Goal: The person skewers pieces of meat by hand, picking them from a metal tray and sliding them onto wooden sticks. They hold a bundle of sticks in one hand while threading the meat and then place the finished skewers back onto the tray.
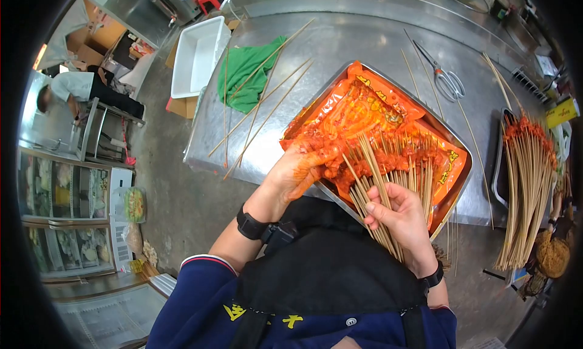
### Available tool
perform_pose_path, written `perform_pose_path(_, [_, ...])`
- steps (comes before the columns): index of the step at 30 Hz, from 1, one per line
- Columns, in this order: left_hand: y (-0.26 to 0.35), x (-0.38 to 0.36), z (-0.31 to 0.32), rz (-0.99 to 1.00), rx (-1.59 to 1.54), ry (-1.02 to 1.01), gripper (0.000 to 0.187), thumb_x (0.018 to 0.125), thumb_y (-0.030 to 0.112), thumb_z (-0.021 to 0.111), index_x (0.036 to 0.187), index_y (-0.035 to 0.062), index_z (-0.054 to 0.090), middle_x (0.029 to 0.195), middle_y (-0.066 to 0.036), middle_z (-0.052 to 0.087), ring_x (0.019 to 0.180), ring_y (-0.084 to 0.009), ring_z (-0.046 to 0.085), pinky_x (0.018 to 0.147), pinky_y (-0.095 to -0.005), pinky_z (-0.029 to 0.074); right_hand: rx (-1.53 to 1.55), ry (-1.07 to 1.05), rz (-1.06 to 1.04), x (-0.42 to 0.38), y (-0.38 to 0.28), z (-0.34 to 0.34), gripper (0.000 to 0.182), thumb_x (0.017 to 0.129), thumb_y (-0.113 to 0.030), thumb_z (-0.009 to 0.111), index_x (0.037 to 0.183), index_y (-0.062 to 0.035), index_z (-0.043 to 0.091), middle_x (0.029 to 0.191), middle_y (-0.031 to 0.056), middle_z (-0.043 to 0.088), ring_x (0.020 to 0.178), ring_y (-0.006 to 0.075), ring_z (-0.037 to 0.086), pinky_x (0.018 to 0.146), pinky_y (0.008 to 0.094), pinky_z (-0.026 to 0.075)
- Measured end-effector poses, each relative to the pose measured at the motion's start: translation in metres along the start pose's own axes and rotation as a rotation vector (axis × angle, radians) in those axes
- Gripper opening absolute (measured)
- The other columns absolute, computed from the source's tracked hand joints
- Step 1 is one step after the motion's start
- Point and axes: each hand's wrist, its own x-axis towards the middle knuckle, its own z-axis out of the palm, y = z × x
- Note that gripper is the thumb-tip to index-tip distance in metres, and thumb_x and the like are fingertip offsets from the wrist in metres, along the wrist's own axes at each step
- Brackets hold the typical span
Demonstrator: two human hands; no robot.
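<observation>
Red sauce coats my left hand point(308, 161), which is closed around red-coated meat pieces point(343, 178) at the near left of a metal tray point(466, 167). Its fingertips are partly hidden among the meat. My right hand point(398, 214) pinches a bundle of bamboo skewers point(375, 167) by their bare lower ends, the tips pointing into the tray. Below that hand, more skewer sticks fan toward my apron. An orange printed plastic bag point(373, 94) smeared with sauce lines the tray. Loaded meat skewers point(419, 152) lie side by side on its right half.
Loose skewers point(267, 127) lie across a green cloth point(252, 76) on the steel table point(340, 36). Scissors point(446, 82) rest beyond the tray. At right, a second tray holds many meat skewers point(527, 185). A white bin point(197, 57) stands at left; a person point(76, 88) works farther off.
</observation>
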Motion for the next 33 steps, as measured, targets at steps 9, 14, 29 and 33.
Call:
perform_pose_path(9, [-0.012, -0.008, 0.012, -0.133, 0.291, -0.011, 0.023, 0.078, 0.008, 0.061, 0.099, -0.0013, 0.057, 0.089, -0.005, 0.061, 0.075, -0.0099, 0.057, 0.062, -0.0225, 0.046, -0.042, 0.035, -0.044, -0.001, 0.002, 0.003, 0.017, 0.080, 0.002, 0.055, 0.096, 0.0038, 0.050, 0.078, 0.0053, 0.054, 0.060, 0.0106, 0.057, 0.051, 0.0208, 0.048])
perform_pose_path(14, [-0.019, -0.007, 0.009, -0.104, 0.298, 0.010, 0.021, 0.078, 0.006, 0.059, 0.098, -0.0020, 0.058, 0.089, -0.005, 0.060, 0.076, -0.0104, 0.056, 0.064, -0.0228, 0.046, -0.251, 0.174, -0.179, -0.005, 0.003, 0.005, 0.014, 0.076, 0.002, 0.057, 0.089, 0.0048, 0.056, 0.074, 0.0051, 0.056, 0.064, 0.0104, 0.058, 0.055, 0.0212, 0.048])
perform_pose_path(29, [-0.019, -0.003, 0.026, -0.022, 0.287, 0.020, 0.020, 0.079, 0.005, 0.057, 0.096, -0.0048, 0.056, 0.088, -0.006, 0.059, 0.075, -0.0098, 0.055, 0.063, -0.0225, 0.045, -0.242, 0.180, -0.249, -0.010, -0.005, -0.008, 0.018, 0.080, -0.005, 0.057, 0.096, 0.0026, 0.056, 0.077, -0.0003, 0.056, 0.066, 0.0035, 0.052, 0.056, 0.0175, 0.042])
perform_pose_path(33, [-0.025, 0.000, 0.019, -0.017, 0.311, 0.046, 0.022, 0.078, 0.006, 0.060, 0.098, -0.0023, 0.057, 0.091, -0.004, 0.060, 0.079, -0.0093, 0.055, 0.066, -0.0228, 0.045, -0.217, 0.106, -0.124, -0.015, -0.013, -0.014, 0.019, 0.083, -0.006, 0.055, 0.100, 0.0018, 0.054, 0.076, 0.0020, 0.057, 0.069, 0.0060, 0.055, 0.056, 0.0192, 0.044])
